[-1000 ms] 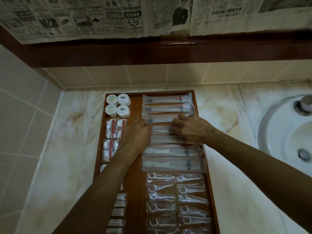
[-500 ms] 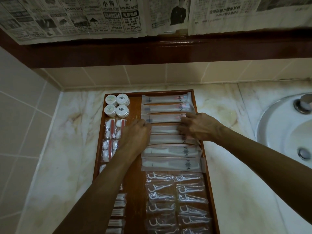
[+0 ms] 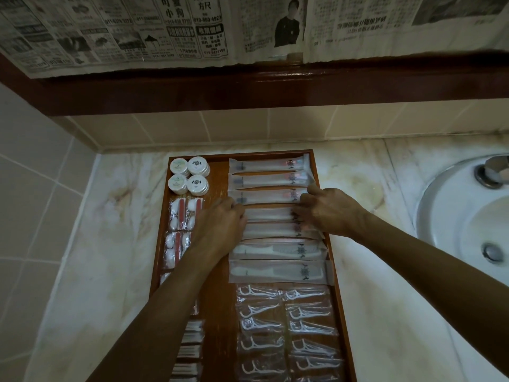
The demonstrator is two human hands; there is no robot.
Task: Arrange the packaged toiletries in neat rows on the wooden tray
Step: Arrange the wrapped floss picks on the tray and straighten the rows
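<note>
On the counter [image 3: 385, 299], the tray [image 3: 217, 312] held the packets in rows. Your arms reached forward, knuckles up. Your left hand [image 3: 220, 224] and right hand [image 3: 327, 210], fingers curled, pinched opposite ends of one long packet [image 3: 268, 214].

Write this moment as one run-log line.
left hand: on packet's left end | right hand: on right end | tray: rows mostly neat

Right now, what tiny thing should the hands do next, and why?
Probably nudge the long packet between the left hand and right hand level with its neighbours. Both hands touch its ends, and it sits a little short of the packets above on the wooden tray.
</note>
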